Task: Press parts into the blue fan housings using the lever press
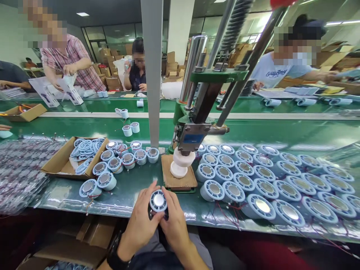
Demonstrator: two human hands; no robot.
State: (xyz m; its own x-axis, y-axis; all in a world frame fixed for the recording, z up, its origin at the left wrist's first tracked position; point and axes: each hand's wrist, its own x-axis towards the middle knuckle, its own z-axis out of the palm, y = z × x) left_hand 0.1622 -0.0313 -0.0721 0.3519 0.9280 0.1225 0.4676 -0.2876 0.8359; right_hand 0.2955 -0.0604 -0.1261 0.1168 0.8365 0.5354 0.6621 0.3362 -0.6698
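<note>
Between both hands, just over the bench's front edge, is a light-blue round motor housing (158,201) with a silver disc in its slotted top. My left hand (142,213) wraps its left side, and my right hand (176,217) grips its right side; the thumbs meet at the near side. The underside of the housing is hidden by the fingers. Just beyond the hands stands a hand press (194,135), its white round pusher (184,158) above a white round seat (179,170) on a brown base board (168,180).
Many similar housings (261,206) with thin red wires crowd the bench at right; several more (114,164) stand at left. A cardboard box (59,161) holds light-blue rings (84,150). Wrapped parts (22,168) lie far left. A grey post (153,75) rises behind. People work across the green conveyor (135,108).
</note>
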